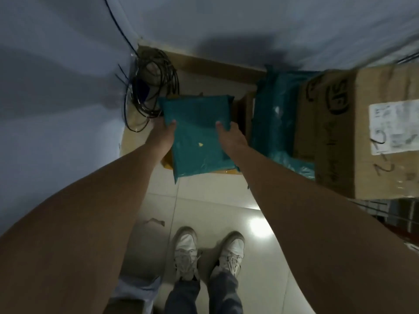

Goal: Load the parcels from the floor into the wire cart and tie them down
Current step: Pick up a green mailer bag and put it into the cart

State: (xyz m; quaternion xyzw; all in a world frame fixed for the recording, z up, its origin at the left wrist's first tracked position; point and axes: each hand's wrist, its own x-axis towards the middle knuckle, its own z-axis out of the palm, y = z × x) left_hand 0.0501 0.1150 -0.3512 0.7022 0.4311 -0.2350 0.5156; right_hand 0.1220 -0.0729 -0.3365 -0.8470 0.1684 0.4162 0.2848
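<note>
Two pale shoes stand on the glossy tiled floor, and both bare arms reach forward and down from them. The left hand grips the left edge of the parcel, thumb pressed on top, the other fingers curled under the edge and hidden. The right hand grips the right edge the same way, thumb on top, fingers wrapped round the side. The parcel is a flat teal plastic mailer, roughly square, its skin creased and slightly shiny, with a small yellow fleck near the middle and no label on the face that shows. It lies low in front of the feet, over a yellow envelope on the floor; whether it touches the envelope cannot be told. Just to its right slumps a larger teal bag, wrinkled, against a tall cardboard box. The box bears a black oval "SF" logo, black scrawled marks and a white label whose print is too blurred to read. Thin wire bars show below the box. Beyond the parcel on the left, a coil of black cable sits in the corner against the pale wall.
</note>
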